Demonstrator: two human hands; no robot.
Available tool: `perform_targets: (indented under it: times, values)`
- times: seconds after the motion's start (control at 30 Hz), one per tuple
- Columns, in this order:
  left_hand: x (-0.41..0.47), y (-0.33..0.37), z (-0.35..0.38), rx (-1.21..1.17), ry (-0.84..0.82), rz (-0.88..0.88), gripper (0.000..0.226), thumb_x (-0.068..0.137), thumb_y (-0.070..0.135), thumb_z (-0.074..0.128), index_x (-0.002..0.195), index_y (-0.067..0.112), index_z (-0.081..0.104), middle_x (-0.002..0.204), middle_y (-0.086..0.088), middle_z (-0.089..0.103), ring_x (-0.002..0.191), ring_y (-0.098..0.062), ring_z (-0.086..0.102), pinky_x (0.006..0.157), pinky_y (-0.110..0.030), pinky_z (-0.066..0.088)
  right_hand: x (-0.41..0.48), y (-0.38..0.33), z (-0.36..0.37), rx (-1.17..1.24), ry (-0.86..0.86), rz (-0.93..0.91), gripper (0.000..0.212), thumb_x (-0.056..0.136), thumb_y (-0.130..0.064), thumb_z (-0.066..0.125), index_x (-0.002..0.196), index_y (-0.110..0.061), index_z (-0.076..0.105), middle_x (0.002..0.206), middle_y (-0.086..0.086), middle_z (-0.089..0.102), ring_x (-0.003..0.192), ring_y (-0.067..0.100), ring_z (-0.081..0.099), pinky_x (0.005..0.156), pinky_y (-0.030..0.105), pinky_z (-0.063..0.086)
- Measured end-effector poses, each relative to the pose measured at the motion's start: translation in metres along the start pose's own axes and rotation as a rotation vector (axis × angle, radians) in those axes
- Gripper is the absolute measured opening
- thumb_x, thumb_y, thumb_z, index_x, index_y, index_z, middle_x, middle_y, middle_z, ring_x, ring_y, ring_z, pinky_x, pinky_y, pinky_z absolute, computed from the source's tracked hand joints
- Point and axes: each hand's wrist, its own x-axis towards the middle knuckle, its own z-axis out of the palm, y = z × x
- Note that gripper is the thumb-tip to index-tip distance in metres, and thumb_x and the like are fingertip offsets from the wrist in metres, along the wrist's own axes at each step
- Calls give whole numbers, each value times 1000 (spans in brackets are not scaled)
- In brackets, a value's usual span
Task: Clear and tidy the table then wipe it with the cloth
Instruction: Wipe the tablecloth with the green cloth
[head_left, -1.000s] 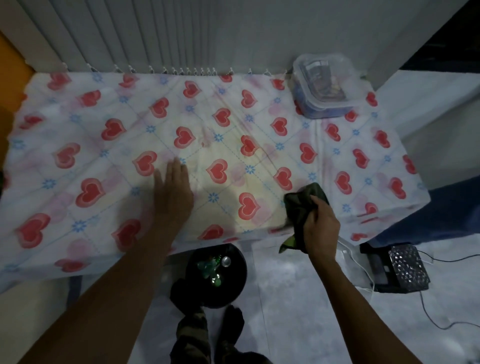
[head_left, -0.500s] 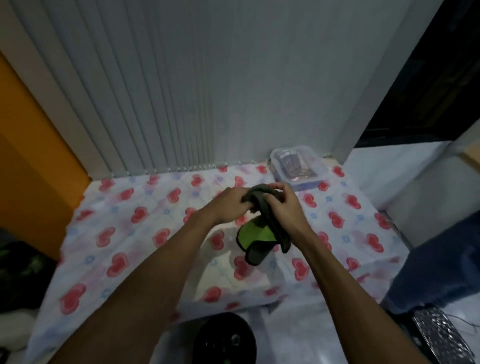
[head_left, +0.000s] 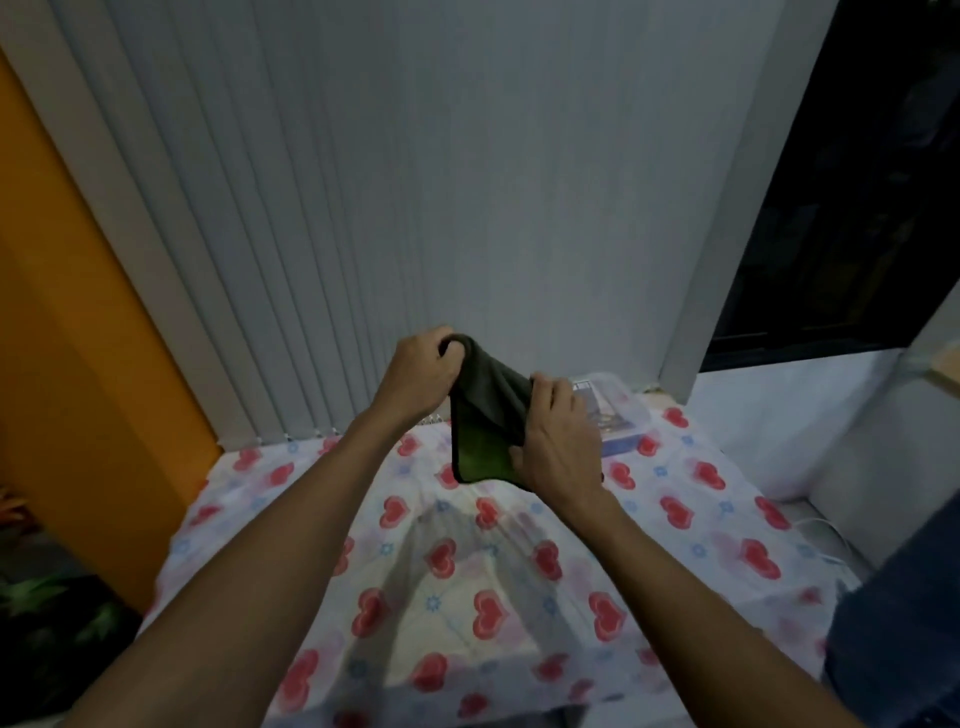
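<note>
Ahead of you: clear lidded box (head_left: 621, 410) just in front of the vertical blinds (head_left: 311, 208). Orange wall (head_left: 62, 338) to your left, dark window (head_left: 857, 182) to your right.

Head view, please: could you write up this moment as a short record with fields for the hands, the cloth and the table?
left: the left hand grips the upper end of the dark green cloth
right: the right hand grips the cloth's other side, lower down
cloth state: held up in the air, stretched between both hands
surface: white tablecloth with red hearts
on surface: clear plastic lidded box at the far right corner, partly behind the right hand
backdrop: grey vertical blinds
</note>
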Motion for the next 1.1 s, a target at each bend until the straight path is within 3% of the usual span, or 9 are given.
perform_targets:
  times: [0.13, 0.27, 0.33, 0.57, 0.67, 0.77, 0.87, 0.97, 1.1]
  values:
    - [14, 3, -23, 14, 109, -1, 17, 97, 16, 46, 86, 12, 58, 75, 0, 58, 68, -15, 52, 58, -26, 40, 12, 2, -16, 137, 80, 13, 48, 75, -28, 66, 115, -19, 42, 103, 7, 53, 83, 26, 55, 67, 44, 54]
    - [22, -15, -51, 83, 92, 84, 29, 98, 13, 44, 116, 20, 66, 113, 2, 69, 101, -14, 62, 86, -28, 50, 32, 3, -33, 473, 67, 94, 11, 93, -21, 50, 98, -23, 40, 83, 3, 60, 68, 23, 59, 59, 43, 55]
    - [25, -29, -61, 151, 87, 111, 31, 97, 11, 45, 117, 23, 66, 118, -1, 67, 106, -18, 62, 92, -34, 52, 45, 5, -38, 509, 91, 73, 3, 97, -20, 48, 99, -21, 47, 83, 3, 64, 70, 22, 61, 60, 41, 55]
    - [32, -53, -57, 222, -40, 133, 26, 97, 7, 43, 105, 20, 64, 100, -4, 66, 91, -21, 63, 79, -35, 53, 94, -30, -40, 356, 111, -129, 13, 98, -35, 52, 102, -26, 60, 81, 2, 70, 71, 25, 65, 57, 35, 51]
    - [38, -59, -54, 63, 65, 25, 25, 102, 12, 34, 101, 18, 59, 98, -6, 64, 87, -21, 60, 74, -34, 47, 117, -38, -39, 325, 85, -124, 18, 94, -41, 56, 95, -23, 61, 82, 4, 71, 75, 28, 65, 60, 36, 52]
    - [43, -70, -59, -2, 85, 38, 29, 103, 43, 36, 113, 30, 60, 110, 3, 62, 99, -18, 60, 85, -35, 50, 140, -36, -37, 420, -12, -61, 23, 89, -45, 64, 93, -22, 62, 85, 2, 71, 78, 24, 63, 63, 35, 50]
    - [42, -88, -65, 194, -74, 136, 46, 84, 72, 56, 124, 50, 54, 103, 5, 50, 90, -14, 56, 78, -32, 52, 158, -31, -27, 424, -134, -76, 24, 88, -41, 68, 90, -19, 61, 86, 0, 68, 80, 22, 61, 64, 32, 43]
    - [43, -111, -69, 418, -145, 263, 56, 80, 69, 64, 131, 55, 48, 100, 5, 41, 81, -15, 55, 70, -35, 57, 170, -27, -14, 392, -234, -121, 18, 91, -33, 65, 92, -15, 64, 90, 3, 69, 84, 23, 63, 65, 31, 43]
    - [51, -139, -73, 392, -179, 292, 39, 91, 52, 59, 130, 51, 53, 96, 6, 40, 76, -15, 53, 65, -35, 53, 178, -28, 3, 366, -305, -173, 15, 95, -27, 61, 98, -15, 70, 95, 3, 71, 86, 20, 63, 68, 30, 43]
